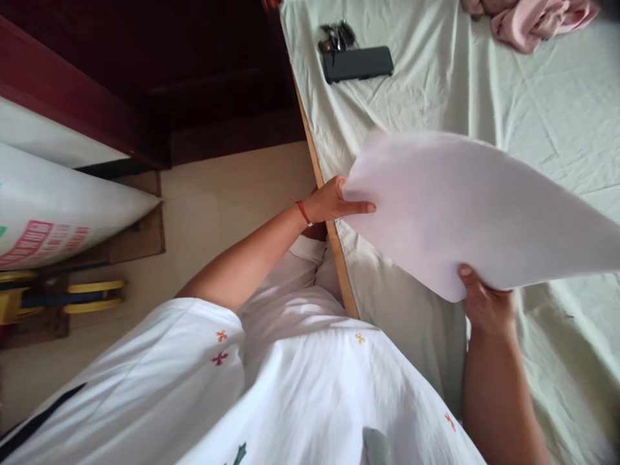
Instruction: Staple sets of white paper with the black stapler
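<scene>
A large white sheet of paper [436,200] is held up over the bed, slightly curved. At its left edge my left hand [336,200] grips it, thumb on top and the other fingers mostly hidden beneath; a red thread circles that wrist. My right hand [487,303] pinches the near edge, its thumb on the upper face and its fingers under the sheet. The far right corner of the paper hangs free of both hands. The upper face looks blank.
A pale green bedsheet [547,116] covers the bed, which has a wooden edge [343,271]. Beyond the paper lie a dark phone [359,63], a bunch of keys [339,35] and pink cloth [537,22]. A white printed sack [62,206] stands at left on the floor side.
</scene>
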A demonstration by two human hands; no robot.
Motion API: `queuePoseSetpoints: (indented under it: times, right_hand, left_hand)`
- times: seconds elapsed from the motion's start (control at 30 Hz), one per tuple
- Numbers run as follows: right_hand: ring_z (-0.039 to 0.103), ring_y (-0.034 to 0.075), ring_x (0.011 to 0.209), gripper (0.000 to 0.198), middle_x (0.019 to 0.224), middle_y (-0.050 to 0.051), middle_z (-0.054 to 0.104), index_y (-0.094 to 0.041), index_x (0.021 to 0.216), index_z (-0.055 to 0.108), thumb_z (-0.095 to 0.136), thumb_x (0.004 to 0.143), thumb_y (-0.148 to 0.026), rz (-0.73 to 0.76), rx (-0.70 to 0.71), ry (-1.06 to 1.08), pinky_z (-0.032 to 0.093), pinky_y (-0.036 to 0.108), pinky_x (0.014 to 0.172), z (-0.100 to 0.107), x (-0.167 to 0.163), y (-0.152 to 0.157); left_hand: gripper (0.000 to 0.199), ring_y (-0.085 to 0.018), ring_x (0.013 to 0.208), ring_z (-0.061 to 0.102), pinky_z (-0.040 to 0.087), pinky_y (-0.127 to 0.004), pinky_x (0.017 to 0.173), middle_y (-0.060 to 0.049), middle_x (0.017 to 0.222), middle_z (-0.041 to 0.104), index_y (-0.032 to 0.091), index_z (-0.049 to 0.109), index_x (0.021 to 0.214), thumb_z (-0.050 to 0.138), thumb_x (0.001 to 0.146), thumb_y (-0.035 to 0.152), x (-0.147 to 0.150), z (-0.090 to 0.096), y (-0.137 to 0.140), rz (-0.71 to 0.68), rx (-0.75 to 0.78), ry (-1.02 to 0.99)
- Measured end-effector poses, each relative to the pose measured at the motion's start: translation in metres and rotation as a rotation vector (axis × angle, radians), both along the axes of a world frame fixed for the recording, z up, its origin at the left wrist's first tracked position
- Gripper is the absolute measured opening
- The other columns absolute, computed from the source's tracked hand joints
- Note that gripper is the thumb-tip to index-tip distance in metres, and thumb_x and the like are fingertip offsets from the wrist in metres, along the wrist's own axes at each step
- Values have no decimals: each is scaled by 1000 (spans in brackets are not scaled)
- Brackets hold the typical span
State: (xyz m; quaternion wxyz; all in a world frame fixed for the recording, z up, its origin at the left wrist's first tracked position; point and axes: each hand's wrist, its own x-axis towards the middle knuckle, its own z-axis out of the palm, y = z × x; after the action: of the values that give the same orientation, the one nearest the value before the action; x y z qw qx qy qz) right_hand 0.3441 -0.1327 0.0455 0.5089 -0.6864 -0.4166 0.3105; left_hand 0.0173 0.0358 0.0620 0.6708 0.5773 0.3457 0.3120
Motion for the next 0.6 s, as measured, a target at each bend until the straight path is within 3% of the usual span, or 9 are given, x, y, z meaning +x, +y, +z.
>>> queuePoseSetpoints:
  times: [0.07,0.17,0.33,0.5,0.6]
  right_hand:
    - [67,24,122,54,120,4,75,-26,123,72,88,73,-41,-10,-15,81,45,54,120,0,-2,-6]
    - [68,23,120,58,125,5,74,-26,126,71,89,73,-40,-61,-27,166,47,54,118,-3,-3,-20]
    - [70,25,118,58,123,6,75,-24,123,73,90,70,-39,-139,-65,182,47,57,118,-6,-7,-40]
    - [63,26,130,54,126,2,74,-26,115,73,93,65,-32,-198,49,52,38,55,126,4,-5,-45]
    - [66,29,125,47,115,2,76,-27,108,75,93,64,-31,-88,44,-61,47,55,119,7,3,-41]
  left_hand:
    - [52,-37,104,74,60,-55,94,-10,90,77,18,78,95,101,54,41,3,-2,-2,45,-69,-63]
    - [53,-37,93,78,63,-54,88,-10,85,77,17,79,92,101,52,44,7,-3,-6,110,-138,-96]
    - [47,-29,76,78,67,-44,71,-9,83,80,20,81,87,94,61,57,16,-5,-14,-17,-8,-63]
    - [52,-35,92,78,65,-53,87,-10,88,80,18,81,96,101,53,39,14,-1,-11,-21,-28,-101]
    - [60,-37,102,77,61,-55,95,-10,92,80,18,80,103,102,48,30,10,1,-2,-53,-46,-99]
